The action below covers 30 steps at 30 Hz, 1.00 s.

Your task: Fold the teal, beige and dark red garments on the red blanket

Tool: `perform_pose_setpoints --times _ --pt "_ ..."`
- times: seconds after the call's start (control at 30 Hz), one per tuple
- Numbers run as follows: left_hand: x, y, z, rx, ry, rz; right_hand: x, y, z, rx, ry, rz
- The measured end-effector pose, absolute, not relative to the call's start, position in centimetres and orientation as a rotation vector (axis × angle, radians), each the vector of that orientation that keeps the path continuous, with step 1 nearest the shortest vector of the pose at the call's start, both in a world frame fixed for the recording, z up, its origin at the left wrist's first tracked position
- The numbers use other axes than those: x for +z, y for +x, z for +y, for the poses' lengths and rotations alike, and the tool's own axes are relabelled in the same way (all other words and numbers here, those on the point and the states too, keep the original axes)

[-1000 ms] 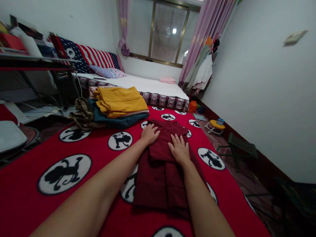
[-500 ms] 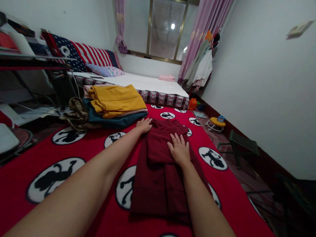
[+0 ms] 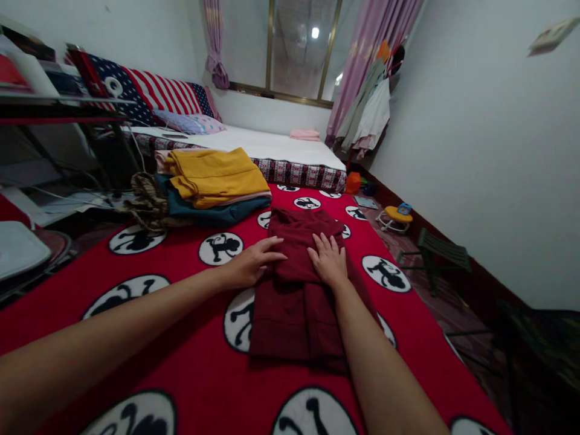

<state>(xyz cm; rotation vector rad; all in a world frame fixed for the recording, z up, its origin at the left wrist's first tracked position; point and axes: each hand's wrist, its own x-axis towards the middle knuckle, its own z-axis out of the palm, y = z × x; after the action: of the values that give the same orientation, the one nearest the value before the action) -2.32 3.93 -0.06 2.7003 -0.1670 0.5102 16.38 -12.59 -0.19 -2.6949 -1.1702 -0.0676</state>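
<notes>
A dark maroon garment (image 3: 290, 326), partly folded, lies on a red blanket (image 3: 194, 338) printed with white circles and black figures. Its folded upper part is stacked over a longer lower part with a wide hem. At the garment's left edge is my left hand (image 3: 254, 261), fingers apart and reaching over the cloth. My right hand (image 3: 330, 260) rests flat on the folded part at the right, its fingers spread. Beyond my left hand sits a pile of folded clothes, with a yellow garment (image 3: 217, 175) on top and a teal one (image 3: 212, 210) beneath.
A brown patterned cloth (image 3: 147, 202) lies left of the pile. Behind stands a bed (image 3: 267, 148) with a white top. A cluttered desk (image 3: 58, 115) is at the left. On the right floor are a yellow stool (image 3: 396, 214) and a dark green folding stool (image 3: 441, 251).
My left hand has moved from the garment's far left corner back toward me along its left edge. My right hand stays on the folded cloth. The view has shifted slightly.
</notes>
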Motion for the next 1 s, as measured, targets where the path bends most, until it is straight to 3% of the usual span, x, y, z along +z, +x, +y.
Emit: perform_pose_setpoints --times 0.2,0.33,0.53,0.67,0.8,1.0 --pt "3.1 -7.8 0.6 0.204 2.693 -0.446 0.1 16.1 -12.4 -0.089 -2.758 -1.218" --pt "4.2 -9.2 -0.1 0.056 2.724 -0.412 1.2 16.6 -14.8 0.064 -2.688 -1.434" --pt "3.4 -9.4 0.4 0.098 2.743 -0.389 1.1 18.0 -25.5 -0.128 -2.201 -1.730" --pt "2.3 -8.8 0.5 0.198 2.773 -0.385 0.4 18.1 -30.6 0.017 -2.098 -1.814" --pt "1.5 -8.7 0.4 0.280 2.736 -0.381 1.1 17.9 -32.1 0.207 -2.112 -1.845" --pt "1.1 -8.9 -0.1 0.315 2.725 -0.361 2.2 16.7 -31.8 0.234 -2.105 -1.855"
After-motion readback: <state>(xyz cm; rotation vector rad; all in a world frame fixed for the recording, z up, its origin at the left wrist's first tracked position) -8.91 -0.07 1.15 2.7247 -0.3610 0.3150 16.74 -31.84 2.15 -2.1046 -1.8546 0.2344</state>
